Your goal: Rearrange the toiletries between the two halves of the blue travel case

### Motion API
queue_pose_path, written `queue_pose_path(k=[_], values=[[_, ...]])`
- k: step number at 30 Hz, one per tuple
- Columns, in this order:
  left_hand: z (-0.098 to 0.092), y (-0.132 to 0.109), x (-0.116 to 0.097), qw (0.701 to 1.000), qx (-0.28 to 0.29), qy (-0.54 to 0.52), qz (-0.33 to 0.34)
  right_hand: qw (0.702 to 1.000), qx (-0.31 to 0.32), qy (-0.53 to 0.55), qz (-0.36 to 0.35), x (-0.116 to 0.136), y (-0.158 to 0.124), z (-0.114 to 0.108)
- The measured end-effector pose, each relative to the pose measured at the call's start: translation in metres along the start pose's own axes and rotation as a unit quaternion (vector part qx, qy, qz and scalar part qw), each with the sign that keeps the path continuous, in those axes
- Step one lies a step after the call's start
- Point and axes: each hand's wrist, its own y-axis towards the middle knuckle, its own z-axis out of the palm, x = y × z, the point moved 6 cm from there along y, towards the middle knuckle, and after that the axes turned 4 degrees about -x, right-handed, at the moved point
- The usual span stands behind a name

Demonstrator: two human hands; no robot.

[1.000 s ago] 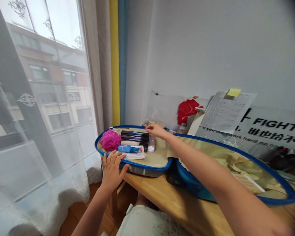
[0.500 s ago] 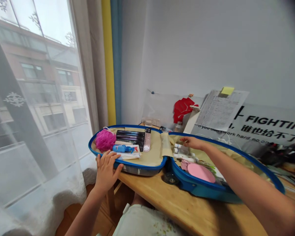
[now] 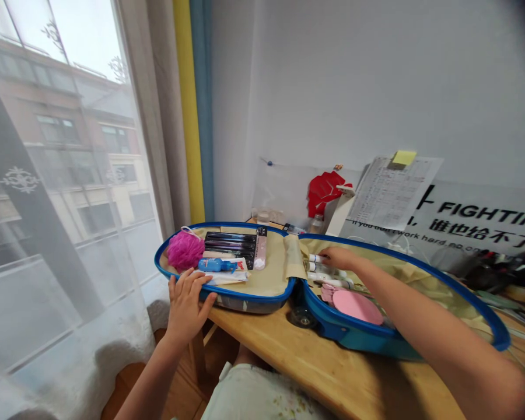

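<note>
A blue-rimmed suitcase [image 3: 240, 296] lies open on a wooden table. My left hand [image 3: 187, 303] rests on the near rim of its left half, fingers spread and holding nothing. Close to those fingers are a pink bath puff [image 3: 185, 251], a small blue bottle [image 3: 216, 265] and a white tube. Behind them lies a row of dark packaged pens [image 3: 231, 241]. Inside the right half, the fingers of my right hand [image 3: 339, 258] are closed around a white marker [image 3: 317, 258], partly hiding it. More white markers [image 3: 328, 270] and a pink round item [image 3: 357, 307] lie nearer me.
The wooden table [image 3: 284, 350] extends toward me under the suitcase, where a black wheel [image 3: 304, 317] shows. Sheer curtains [image 3: 61, 233] hang at the left. Clipped papers [image 3: 394, 189], a lettered poster [image 3: 476, 216] and dark clutter [image 3: 494, 271] stand behind and to the right.
My right hand has moved down onto the white marker, and its fingers have closed from a stretched-out pose. The left hand stays on the rim.
</note>
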Motion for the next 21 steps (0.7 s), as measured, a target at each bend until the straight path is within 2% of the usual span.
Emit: queue_pose_path(k=[4,7,10,14,18,21], values=[[0.0,0.0,0.001,1.0,0.007,-0.002,-0.008,0.999,-0.005,-0.033,0.037,0.001,-0.002,-0.01],[0.001,0.0,0.001,1.0,0.01,-0.007,-0.015,0.996,-0.051,-0.036,0.069,0.006,-0.002,-0.032],[0.002,-0.001,0.001,1.0,0.011,-0.012,-0.019,0.991,-0.107,-0.022,0.08,0.027,0.003,-0.053],[0.001,-0.001,0.001,1.0,0.007,-0.017,-0.02,0.992,-0.118,0.004,0.03,0.091,0.025,-0.057],[0.001,0.0,0.0,1.0,0.009,-0.015,-0.02,0.996,-0.082,0.01,-0.037,0.169,0.053,-0.036],[0.0,0.0,-0.001,1.0,0.008,-0.015,-0.019,0.997,-0.05,0.0,-0.066,0.217,0.071,-0.016]])
